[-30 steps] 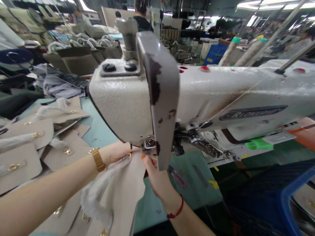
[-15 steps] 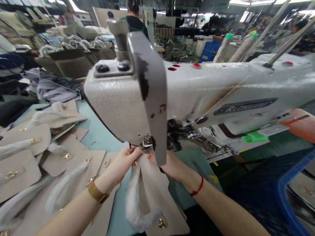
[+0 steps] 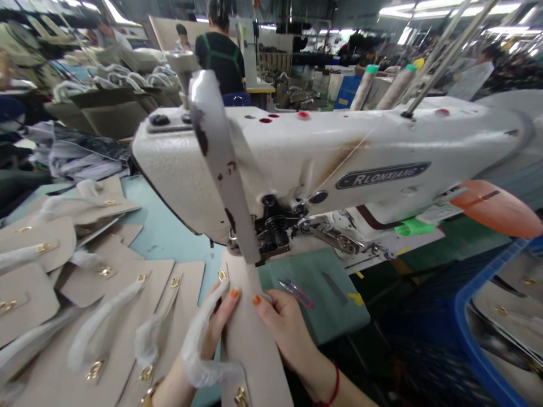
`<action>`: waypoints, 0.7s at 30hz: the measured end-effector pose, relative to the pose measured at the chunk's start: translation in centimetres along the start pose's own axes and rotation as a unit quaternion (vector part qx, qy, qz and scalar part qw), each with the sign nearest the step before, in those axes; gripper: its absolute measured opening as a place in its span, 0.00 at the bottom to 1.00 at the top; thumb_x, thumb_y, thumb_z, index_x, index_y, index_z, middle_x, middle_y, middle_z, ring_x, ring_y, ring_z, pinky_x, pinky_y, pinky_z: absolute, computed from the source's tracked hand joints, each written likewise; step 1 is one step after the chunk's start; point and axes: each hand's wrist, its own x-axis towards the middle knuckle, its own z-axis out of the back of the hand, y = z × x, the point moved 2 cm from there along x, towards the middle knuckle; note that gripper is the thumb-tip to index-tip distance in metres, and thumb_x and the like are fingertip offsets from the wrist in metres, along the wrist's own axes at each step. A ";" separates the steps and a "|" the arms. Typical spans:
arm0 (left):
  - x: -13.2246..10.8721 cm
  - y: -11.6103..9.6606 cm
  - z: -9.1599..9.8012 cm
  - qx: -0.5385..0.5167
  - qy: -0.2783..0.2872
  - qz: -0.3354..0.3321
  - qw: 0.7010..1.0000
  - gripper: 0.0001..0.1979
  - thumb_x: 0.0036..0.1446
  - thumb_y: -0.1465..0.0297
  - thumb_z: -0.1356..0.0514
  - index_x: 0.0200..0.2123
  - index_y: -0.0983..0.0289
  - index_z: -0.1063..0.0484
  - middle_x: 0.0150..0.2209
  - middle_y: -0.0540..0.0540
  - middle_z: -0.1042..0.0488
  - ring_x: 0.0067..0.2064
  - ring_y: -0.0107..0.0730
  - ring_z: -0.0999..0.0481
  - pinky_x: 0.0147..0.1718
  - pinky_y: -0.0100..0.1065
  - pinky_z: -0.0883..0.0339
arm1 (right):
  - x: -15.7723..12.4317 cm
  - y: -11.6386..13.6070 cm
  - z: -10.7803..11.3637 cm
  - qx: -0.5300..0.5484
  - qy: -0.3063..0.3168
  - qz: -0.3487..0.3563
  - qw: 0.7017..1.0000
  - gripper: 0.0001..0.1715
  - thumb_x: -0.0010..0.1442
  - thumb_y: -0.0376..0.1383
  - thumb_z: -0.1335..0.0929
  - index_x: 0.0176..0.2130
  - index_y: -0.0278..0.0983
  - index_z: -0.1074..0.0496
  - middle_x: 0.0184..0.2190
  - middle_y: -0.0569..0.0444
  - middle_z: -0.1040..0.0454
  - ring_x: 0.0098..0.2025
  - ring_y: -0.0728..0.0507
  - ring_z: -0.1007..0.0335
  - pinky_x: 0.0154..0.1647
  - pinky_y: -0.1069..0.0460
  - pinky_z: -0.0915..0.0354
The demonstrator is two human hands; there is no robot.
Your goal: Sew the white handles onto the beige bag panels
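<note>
Drawn back from the white metal sewing machine [image 3: 284, 152] since half a second ago, the left hand [image 3: 221, 319] and right hand [image 3: 288, 325] pinch opposite edges of a smooth beige panel [image 3: 250, 339], some fingers hidden. Its far end vanishes under the machine, its near end leaves the frame; a curved, plastic-wrapped white handle [image 3: 193, 353] spans gold metal fittings [image 3: 222, 275].

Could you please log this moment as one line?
left hand: holding beige bag panel | right hand: holding opposite edge | panel's far end: under RLONXIANG sewing machine head
</note>
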 end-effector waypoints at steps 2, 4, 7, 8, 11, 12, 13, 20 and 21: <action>0.0 -1.0 -0.4 0.002 0.010 0.032 0.999 0.34 0.48 0.46 0.40 0.50 0.64 0.26 0.54 0.62 0.26 0.62 0.56 0.37 0.62 0.46 0.41 | -0.3 0.7 0.1 -0.071 -0.017 0.039 0.997 0.26 0.58 0.52 0.34 0.25 0.33 0.37 0.22 0.57 0.41 0.25 0.53 0.49 0.22 0.58 0.52; 0.1 -1.3 -0.7 -0.023 0.035 0.058 0.997 0.30 0.49 0.47 0.40 0.48 0.62 0.25 0.51 0.61 0.24 0.62 0.55 0.36 0.59 0.46 0.38 | -0.5 1.6 0.4 -0.123 -0.023 0.066 0.990 0.24 0.60 0.49 0.36 0.24 0.33 0.39 0.21 0.58 0.43 0.25 0.53 0.50 0.22 0.58 0.53; 0.2 -0.7 -0.8 -0.097 0.070 0.100 0.988 0.31 0.51 0.50 0.39 0.51 0.65 0.28 0.47 0.62 0.21 0.57 0.56 0.29 0.53 0.49 0.31 | -0.9 2.4 0.6 -0.152 -0.009 0.068 0.986 0.22 0.60 0.46 0.37 0.24 0.33 0.39 0.21 0.58 0.44 0.25 0.52 0.50 0.22 0.58 0.53; 0.2 -0.4 -0.9 -0.114 0.075 0.102 0.985 0.32 0.51 0.50 0.38 0.53 0.66 0.30 0.47 0.62 0.21 0.56 0.56 0.28 0.53 0.50 0.30 | -1.0 2.5 0.6 -0.153 -0.004 0.061 0.986 0.22 0.60 0.46 0.37 0.24 0.33 0.39 0.21 0.57 0.43 0.25 0.52 0.50 0.22 0.57 0.53; 0.0 -0.3 -0.8 -0.108 0.062 0.072 0.990 0.32 0.49 0.51 0.36 0.51 0.65 0.29 0.48 0.62 0.22 0.56 0.54 0.29 0.56 0.47 0.34 | -1.2 2.4 0.6 -0.152 0.000 0.044 0.987 0.22 0.60 0.48 0.38 0.25 0.33 0.39 0.22 0.56 0.42 0.25 0.52 0.49 0.21 0.57 0.55; 0.0 -0.4 -0.8 -0.094 0.058 0.065 0.992 0.31 0.47 0.50 0.36 0.49 0.65 0.28 0.50 0.62 0.22 0.56 0.54 0.29 0.57 0.46 0.35 | -1.2 2.4 0.6 -0.155 -0.002 0.043 0.987 0.23 0.60 0.48 0.38 0.24 0.34 0.39 0.21 0.56 0.43 0.25 0.52 0.50 0.21 0.57 0.55; -0.1 -0.6 -0.8 -0.081 0.053 0.065 0.993 0.31 0.46 0.49 0.36 0.47 0.64 0.27 0.50 0.62 0.23 0.55 0.54 0.28 0.56 0.46 0.34 | -1.2 2.3 0.6 -0.159 -0.004 0.045 0.986 0.23 0.60 0.49 0.38 0.24 0.34 0.40 0.21 0.57 0.43 0.25 0.51 0.50 0.21 0.57 0.55; -0.6 -1.8 -1.4 -0.045 0.019 0.069 0.996 0.29 0.48 0.46 0.39 0.41 0.65 0.25 0.41 0.62 0.20 0.51 0.57 0.26 0.55 0.48 0.34 | -0.9 2.0 0.6 -0.141 0.000 0.049 0.989 0.23 0.60 0.48 0.37 0.23 0.34 0.42 0.21 0.57 0.45 0.24 0.53 0.52 0.21 0.57 0.56; -0.7 -1.9 -1.5 -0.062 0.023 0.070 0.995 0.30 0.49 0.47 0.39 0.44 0.66 0.26 0.43 0.62 0.20 0.51 0.56 0.25 0.54 0.48 0.33 | -0.9 2.1 0.7 -0.142 -0.002 0.048 0.989 0.24 0.59 0.48 0.37 0.23 0.34 0.42 0.20 0.58 0.46 0.24 0.53 0.53 0.21 0.57 0.56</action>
